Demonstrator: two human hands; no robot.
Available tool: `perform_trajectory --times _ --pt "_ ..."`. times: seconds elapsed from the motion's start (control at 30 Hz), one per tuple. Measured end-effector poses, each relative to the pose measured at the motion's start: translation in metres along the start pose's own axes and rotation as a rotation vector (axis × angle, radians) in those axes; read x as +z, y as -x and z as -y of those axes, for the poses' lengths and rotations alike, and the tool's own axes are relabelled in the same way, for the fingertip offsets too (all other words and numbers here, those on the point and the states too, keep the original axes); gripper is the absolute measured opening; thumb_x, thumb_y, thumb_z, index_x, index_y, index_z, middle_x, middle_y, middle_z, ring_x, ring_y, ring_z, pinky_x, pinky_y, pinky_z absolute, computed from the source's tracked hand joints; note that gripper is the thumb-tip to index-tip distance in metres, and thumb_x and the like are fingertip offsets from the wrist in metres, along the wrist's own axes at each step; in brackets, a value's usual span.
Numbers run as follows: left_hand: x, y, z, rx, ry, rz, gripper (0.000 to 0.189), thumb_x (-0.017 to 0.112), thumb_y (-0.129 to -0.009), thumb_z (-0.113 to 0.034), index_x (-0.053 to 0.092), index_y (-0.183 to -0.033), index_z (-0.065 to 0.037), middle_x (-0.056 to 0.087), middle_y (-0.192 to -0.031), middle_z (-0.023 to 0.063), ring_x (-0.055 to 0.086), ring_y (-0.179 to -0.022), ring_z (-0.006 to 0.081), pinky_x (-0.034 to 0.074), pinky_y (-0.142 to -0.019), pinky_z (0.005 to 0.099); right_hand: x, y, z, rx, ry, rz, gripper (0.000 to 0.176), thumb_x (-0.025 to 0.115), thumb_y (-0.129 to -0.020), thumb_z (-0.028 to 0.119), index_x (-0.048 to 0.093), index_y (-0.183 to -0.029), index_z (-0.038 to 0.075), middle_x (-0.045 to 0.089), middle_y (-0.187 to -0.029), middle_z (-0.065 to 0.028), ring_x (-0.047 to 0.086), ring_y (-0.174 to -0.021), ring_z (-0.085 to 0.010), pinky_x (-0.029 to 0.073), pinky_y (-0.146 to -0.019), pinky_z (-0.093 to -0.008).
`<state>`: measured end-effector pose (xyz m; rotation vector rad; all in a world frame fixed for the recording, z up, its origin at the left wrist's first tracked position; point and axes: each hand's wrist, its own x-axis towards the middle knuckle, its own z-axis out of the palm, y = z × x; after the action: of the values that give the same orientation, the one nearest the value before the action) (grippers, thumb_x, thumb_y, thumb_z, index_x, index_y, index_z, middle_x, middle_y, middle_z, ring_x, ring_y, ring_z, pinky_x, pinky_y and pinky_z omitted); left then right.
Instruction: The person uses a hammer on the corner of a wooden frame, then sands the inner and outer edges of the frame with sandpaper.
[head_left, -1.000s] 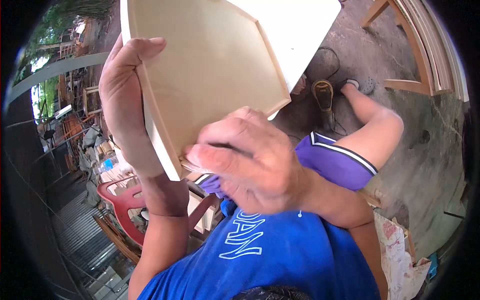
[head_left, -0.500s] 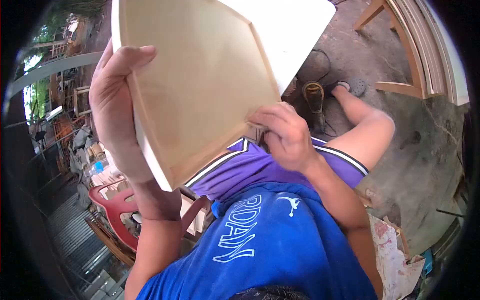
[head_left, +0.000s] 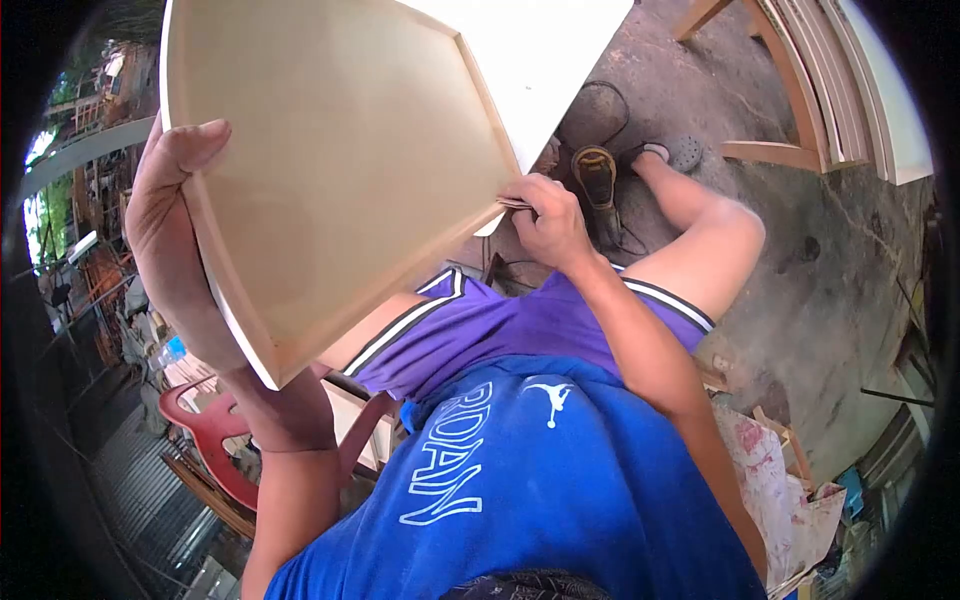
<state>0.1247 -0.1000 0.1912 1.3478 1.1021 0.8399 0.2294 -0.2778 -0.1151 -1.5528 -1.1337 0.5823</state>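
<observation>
A shallow cream-coloured wooden panel with a raised rim is held up and tilted in front of me. My left hand grips its left side, with the thumb over the rim and the other fingers hidden behind. My right hand is closed on a thin folded piece of sandpaper, which it presses against the panel's near right corner. Part of the right fingers is out of sight behind that corner.
A white board or tabletop lies beyond the panel. On the floor, a yellow-and-black power tool stands near my foot, with a cord around it. Wooden-framed panels lean at upper right. A red plastic chair is at left, a stained sheet at lower right.
The panel and my left hand have shifted left in view. My right hand has slid up along the rim to the corner, and the sandpaper now shows between its fingers.
</observation>
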Motion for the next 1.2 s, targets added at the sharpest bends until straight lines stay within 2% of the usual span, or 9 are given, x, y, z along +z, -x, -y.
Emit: perform_trajectory --times 0.27,0.47,0.6,0.67,0.73,0.83,0.97,1.07,1.2 --pt "-0.009 -0.008 0.000 -0.022 0.032 -0.063 0.030 0.060 -0.087 -0.007 0.066 -0.114 0.005 0.068 -0.102 0.0121 0.069 -0.091 0.0170 0.055 -0.083 0.0291 0.011 0.000 -0.005 0.126 0.002 -0.065 0.026 0.060 -0.075 -0.008 0.072 -0.097 0.000 0.073 -0.096 -0.0160 0.072 -0.090 -0.0342 0.058 -0.080 -0.0401" --pt "-0.001 -0.003 0.000 0.085 -0.038 -0.096 0.024 0.061 -0.091 -0.008 0.066 -0.111 0.006 0.071 -0.098 0.0163 0.072 -0.080 0.0180 0.059 -0.075 0.0266 0.007 -0.003 0.024 -0.026 -0.032 -0.172 0.027 0.059 -0.076 -0.010 0.073 -0.098 -0.001 0.074 -0.098 -0.0187 0.074 -0.092 -0.0337 0.059 -0.083 -0.0389" --pt "-0.009 -0.004 -0.004 -0.063 0.063 -0.013 0.025 0.061 -0.091 -0.008 0.066 -0.111 0.006 0.072 -0.098 0.0178 0.074 -0.079 0.0195 0.061 -0.073 0.0284 0.005 -0.003 0.044 0.102 0.003 -0.130 0.034 0.059 -0.074 -0.012 0.074 -0.102 -0.002 0.075 -0.103 -0.0190 0.074 -0.097 -0.0353 0.059 -0.087 -0.0401" --pt "-0.011 -0.003 -0.002 -0.115 0.088 0.008 0.025 0.062 -0.091 -0.008 0.066 -0.111 0.006 0.073 -0.099 0.0179 0.074 -0.080 0.0199 0.061 -0.073 0.0292 -0.004 -0.008 0.084 -0.060 -0.080 -0.169 0.033 0.058 -0.076 -0.011 0.075 -0.102 -0.002 0.076 -0.104 -0.0200 0.074 -0.099 -0.0342 0.059 -0.088 -0.0397" --pt "-0.014 -0.005 -0.003 -0.071 -0.005 -0.016 0.043 0.063 -0.090 -0.010 0.060 -0.128 0.009 0.071 -0.110 0.0226 0.074 -0.088 0.0260 0.061 -0.080 0.0346 0.000 0.002 0.055 -0.064 -0.094 -0.150 0.033 0.058 -0.076 -0.011 0.075 -0.103 -0.002 0.076 -0.106 -0.0203 0.074 -0.099 -0.0341 0.059 -0.089 -0.0398" --pt "-0.012 -0.011 -0.004 -0.125 0.050 -0.034 0.040 0.061 -0.091 -0.010 0.061 -0.125 0.010 0.073 -0.105 0.0219 0.075 -0.083 0.0258 0.062 -0.076 0.0334 0.002 -0.006 0.046 0.155 -0.042 -0.140 0.034 0.058 -0.074 -0.012 0.075 -0.101 -0.002 0.075 -0.105 -0.0192 0.073 -0.099 -0.0355 0.057 -0.092 -0.0428" --pt "-0.005 -0.005 -0.002 -0.085 -0.023 -0.057 0.044 0.062 -0.090 -0.012 0.060 -0.129 0.008 0.071 -0.109 0.0228 0.073 -0.091 0.0274 0.061 -0.081 0.0371 -0.022 -0.015 0.119 -0.089 -0.141 -0.180 0.032 0.059 -0.074 -0.011 0.076 -0.099 0.001 0.076 -0.101 -0.0178 0.074 -0.093 -0.0319 0.057 -0.087 -0.0412" --pt "-0.004 -0.009 -0.006 -0.173 0.077 -0.004 0.045 0.063 -0.090 -0.012 0.059 -0.130 0.007 0.071 -0.111 0.0230 0.073 -0.093 0.0282 0.061 -0.083 0.0386 -0.001 -0.003 0.054 -0.015 -0.031 -0.158 0.033 0.058 -0.073 -0.012 0.076 -0.099 0.000 0.076 -0.101 -0.0190 0.073 -0.094 -0.0344 0.057 -0.084 -0.0407" --pt "-0.002 -0.008 -0.005 -0.076 -0.031 -0.051 0.047 0.065 -0.089 -0.013 0.058 -0.131 0.007 0.071 -0.111 0.0227 0.073 -0.092 0.0280 0.060 -0.084 0.0380 -0.005 -0.007 0.092 0.019 -0.016 -0.169 0.033 0.060 -0.073 -0.012 0.075 -0.101 -0.001 0.075 -0.104 -0.0197 0.073 -0.096 -0.0363 0.059 -0.082 -0.0413"
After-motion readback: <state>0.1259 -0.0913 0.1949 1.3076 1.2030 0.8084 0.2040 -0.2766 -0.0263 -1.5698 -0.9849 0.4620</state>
